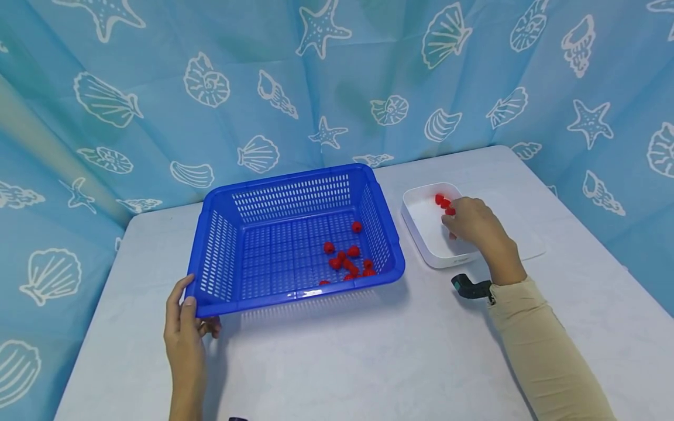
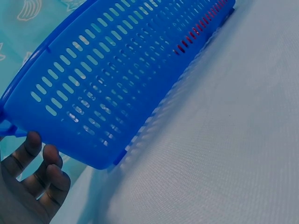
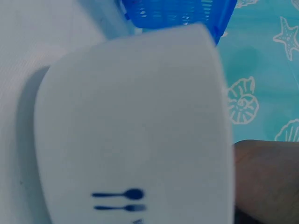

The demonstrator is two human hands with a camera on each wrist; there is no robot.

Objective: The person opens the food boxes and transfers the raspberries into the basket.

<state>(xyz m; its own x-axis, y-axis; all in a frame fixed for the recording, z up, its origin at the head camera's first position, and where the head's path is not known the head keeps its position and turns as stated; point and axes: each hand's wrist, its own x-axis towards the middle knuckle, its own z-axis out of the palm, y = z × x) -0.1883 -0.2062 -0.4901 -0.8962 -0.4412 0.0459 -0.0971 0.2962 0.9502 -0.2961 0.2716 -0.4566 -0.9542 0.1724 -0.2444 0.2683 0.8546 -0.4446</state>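
Observation:
My left hand [image 1: 185, 336] grips the front-left rim corner of a blue perforated plastic basket [image 1: 295, 296], thumb over the rim and several fingers beneath. In the left wrist view, curled fingers [image 2: 58, 184] show below that corner. Small red berry-like pieces [image 1: 353, 251] lie in the basket, mostly toward its front right. My right hand [image 1: 476, 221] reaches into a shallow white box [image 1: 418, 231], fingers bent downward beside several red pieces [image 1: 439, 199]. Whether it pinches one is unclear. In the right wrist view the box wall [image 3: 131, 116] hides the fingertips.
A white cloth covers the table [image 1: 326, 362]. Flat on it, right of the box, lies a pale translucent sheet or lid [image 1: 518, 231]. A blue curtain [image 1: 337, 88] with white shell prints hangs behind and at both sides. A black wrist-camera mount [image 1: 470, 287] juts from my right sleeve.

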